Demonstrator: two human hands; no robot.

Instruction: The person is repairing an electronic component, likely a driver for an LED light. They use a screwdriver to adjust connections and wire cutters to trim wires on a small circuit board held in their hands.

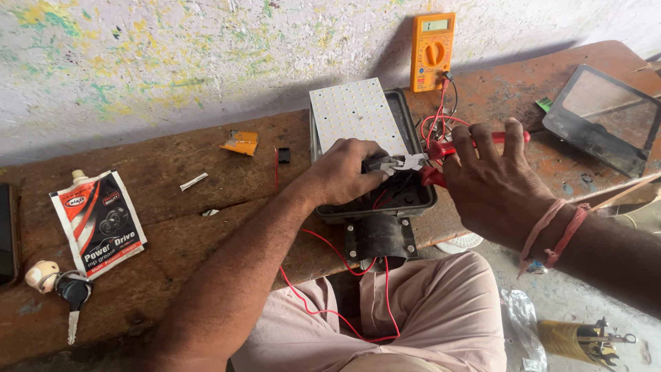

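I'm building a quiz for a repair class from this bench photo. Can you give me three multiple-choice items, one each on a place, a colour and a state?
1. Where is the multimeter?
A. leaning on the wall behind the lamp housing
B. on the floor
C. beside the key

2. What colour are the plier handles?
A. blue
B. red
C. green

3. How does the white LED panel sit?
A. screwed flat into the housing
B. lying on the floor
C. lifted, tilted up out of the housing

Answers: 1 A, it stands upright against the painted wall. 2 B, red grips show at the right hand. 3 C, it rests propped over the open housing while the left hand works inside.
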